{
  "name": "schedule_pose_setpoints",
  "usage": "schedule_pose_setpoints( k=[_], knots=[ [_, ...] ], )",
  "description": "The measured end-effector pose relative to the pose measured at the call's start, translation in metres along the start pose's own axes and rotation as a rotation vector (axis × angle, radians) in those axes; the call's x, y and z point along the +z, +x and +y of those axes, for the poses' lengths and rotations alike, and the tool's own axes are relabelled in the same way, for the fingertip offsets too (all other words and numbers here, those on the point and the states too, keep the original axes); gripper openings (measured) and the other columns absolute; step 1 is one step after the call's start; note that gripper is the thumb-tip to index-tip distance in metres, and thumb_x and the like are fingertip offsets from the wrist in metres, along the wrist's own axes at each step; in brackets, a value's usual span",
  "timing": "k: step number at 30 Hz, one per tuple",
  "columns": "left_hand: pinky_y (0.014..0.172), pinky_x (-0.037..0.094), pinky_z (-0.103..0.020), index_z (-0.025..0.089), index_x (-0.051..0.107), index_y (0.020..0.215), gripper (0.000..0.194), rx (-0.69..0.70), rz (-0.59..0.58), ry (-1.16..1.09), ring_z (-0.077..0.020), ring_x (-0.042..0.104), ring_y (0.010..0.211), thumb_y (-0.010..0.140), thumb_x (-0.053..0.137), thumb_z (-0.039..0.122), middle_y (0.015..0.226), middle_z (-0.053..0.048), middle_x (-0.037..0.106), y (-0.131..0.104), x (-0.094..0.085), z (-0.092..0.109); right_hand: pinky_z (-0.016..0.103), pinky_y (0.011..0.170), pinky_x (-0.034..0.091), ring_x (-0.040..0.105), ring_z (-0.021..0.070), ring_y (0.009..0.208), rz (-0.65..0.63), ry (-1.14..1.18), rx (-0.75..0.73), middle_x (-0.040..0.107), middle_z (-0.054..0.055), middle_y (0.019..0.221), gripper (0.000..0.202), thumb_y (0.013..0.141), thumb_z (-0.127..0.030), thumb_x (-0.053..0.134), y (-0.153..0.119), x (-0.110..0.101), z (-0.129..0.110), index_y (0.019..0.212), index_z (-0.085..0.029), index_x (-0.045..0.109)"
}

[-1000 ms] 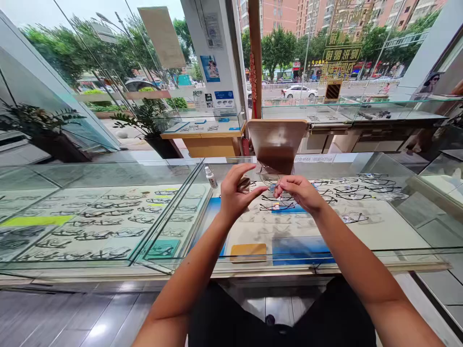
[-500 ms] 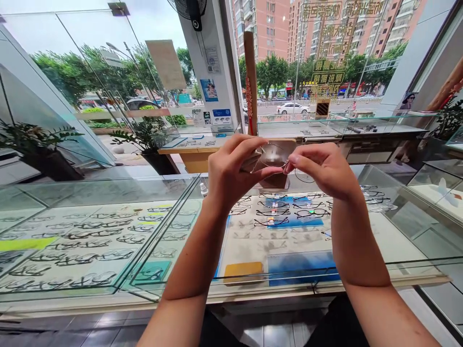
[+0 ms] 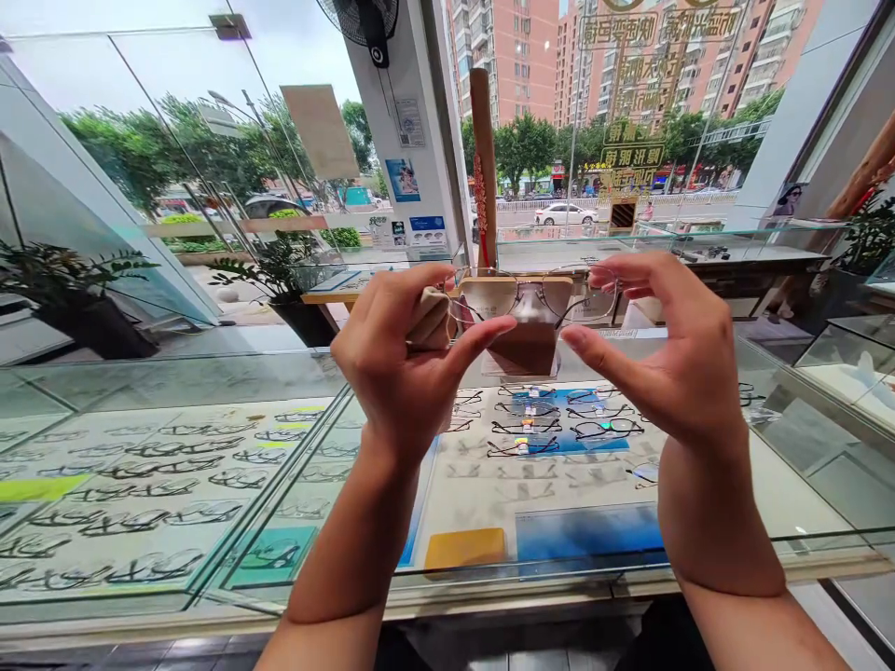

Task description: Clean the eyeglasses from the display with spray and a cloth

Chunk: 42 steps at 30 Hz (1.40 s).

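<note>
A pair of thin-rimmed eyeglasses [image 3: 585, 296] is held up above the glass counter, its clear lenses spread between my two hands. My left hand [image 3: 398, 359] grips the left side of the frame, thumb stretched along below the lens. Tucked in that hand's curled fingers is a folded beige cloth [image 3: 429, 321]. With its fingertips at the right lens edge, my right hand [image 3: 678, 354] steadies the other side, its thumb lower and apart from the fingers. Behind the lenses stands a brown display stand [image 3: 523, 349], partly covered by the frame.
Beneath my hands is a glass display case [image 3: 475, 485] with rows of eyeglasses [image 3: 607, 429], blue sheets [image 3: 587, 531] and a yellow case [image 3: 465, 552]. Another glass case [image 3: 174, 419] adjoins at left. Farther back are a potted plant [image 3: 280, 280] and a wooden post [image 3: 482, 168].
My hands have moved apart, and the eyeglasses have turned to lie broadside across between them. My right hand has gone from a pinch near the frame's middle to its right edge.
</note>
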<state>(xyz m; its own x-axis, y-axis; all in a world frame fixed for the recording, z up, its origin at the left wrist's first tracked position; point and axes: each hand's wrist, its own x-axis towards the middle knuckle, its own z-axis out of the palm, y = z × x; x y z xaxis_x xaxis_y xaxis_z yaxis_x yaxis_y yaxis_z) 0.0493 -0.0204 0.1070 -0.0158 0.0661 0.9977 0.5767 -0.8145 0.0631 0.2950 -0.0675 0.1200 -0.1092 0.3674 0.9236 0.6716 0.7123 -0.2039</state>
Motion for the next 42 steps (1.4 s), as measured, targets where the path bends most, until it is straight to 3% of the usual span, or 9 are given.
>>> schedule_pose_setpoints(
  k=[4, 9, 17, 21, 26, 42],
  knots=[
    [0.071, 0.061, -0.045, 0.036, 0.075, 0.122, 0.043, -0.069, 0.018, 0.029, -0.0272, 0.075, 0.094, 0.09, 0.086, 0.062, 0.103, -0.004, 0.079, 0.002, -0.003, 0.002, 0.056, 0.098, 0.064, 0.075, 0.0327, 0.106, 0.072, 0.008, 0.032, 0.079, 0.008, 0.121, 0.031, 0.098, -0.047, 0.079, -0.002, 0.005, -0.005, 0.125, -0.035, 0.073],
    [0.074, 0.061, -0.045, 0.035, 0.076, 0.12, 0.045, -0.099, 0.014, 0.013, -0.0256, 0.076, 0.091, 0.087, 0.088, 0.063, 0.101, -0.002, 0.08, 0.003, -0.002, -0.002, 0.049, 0.093, 0.066, 0.077, 0.028, 0.102, 0.132, 0.12, 0.036, 0.08, 0.006, 0.121, 0.034, 0.098, -0.048, 0.08, -0.003, 0.012, -0.004, 0.128, -0.033, 0.075],
    [0.076, 0.062, -0.042, 0.034, 0.075, 0.125, 0.043, -0.124, -0.012, -0.019, -0.0238, 0.077, 0.09, 0.092, 0.085, 0.061, 0.102, -0.001, 0.081, 0.002, 0.0, -0.006, 0.047, 0.092, 0.068, 0.078, 0.0291, 0.106, 0.133, 0.159, 0.141, 0.079, 0.006, 0.122, 0.038, 0.101, -0.057, 0.074, -0.007, 0.018, 0.0, 0.132, -0.037, 0.072],
    [0.07, 0.062, -0.04, 0.035, 0.073, 0.129, 0.048, -0.081, -0.032, -0.019, -0.0234, 0.076, 0.091, 0.094, 0.078, 0.068, 0.1, -0.002, 0.079, 0.001, 0.003, -0.012, 0.05, 0.095, 0.067, 0.077, 0.0318, 0.112, 0.103, 0.149, 0.14, 0.078, 0.008, 0.12, 0.037, 0.101, -0.055, 0.074, -0.006, 0.018, 0.0, 0.132, -0.036, 0.072],
    [0.069, 0.062, -0.037, 0.035, 0.067, 0.136, 0.057, -0.069, -0.058, -0.078, -0.0222, 0.076, 0.093, 0.093, 0.078, 0.07, 0.105, -0.003, 0.077, 0.0, 0.007, -0.021, 0.048, 0.099, 0.066, 0.077, 0.0288, 0.109, 0.075, 0.117, 0.109, 0.077, 0.006, 0.118, 0.035, 0.102, -0.055, 0.073, -0.002, 0.02, 0.004, 0.132, -0.037, 0.07],
    [0.076, 0.063, -0.043, 0.037, 0.067, 0.138, 0.056, -0.106, -0.054, -0.104, -0.0267, 0.075, 0.102, 0.093, 0.081, 0.066, 0.114, -0.005, 0.076, -0.003, 0.004, -0.026, 0.051, 0.102, 0.063, 0.076, 0.0299, 0.112, 0.051, 0.163, 0.137, 0.078, 0.006, 0.117, 0.036, 0.103, -0.055, 0.071, 0.0, 0.023, 0.014, 0.134, -0.038, 0.068]
  ],
)
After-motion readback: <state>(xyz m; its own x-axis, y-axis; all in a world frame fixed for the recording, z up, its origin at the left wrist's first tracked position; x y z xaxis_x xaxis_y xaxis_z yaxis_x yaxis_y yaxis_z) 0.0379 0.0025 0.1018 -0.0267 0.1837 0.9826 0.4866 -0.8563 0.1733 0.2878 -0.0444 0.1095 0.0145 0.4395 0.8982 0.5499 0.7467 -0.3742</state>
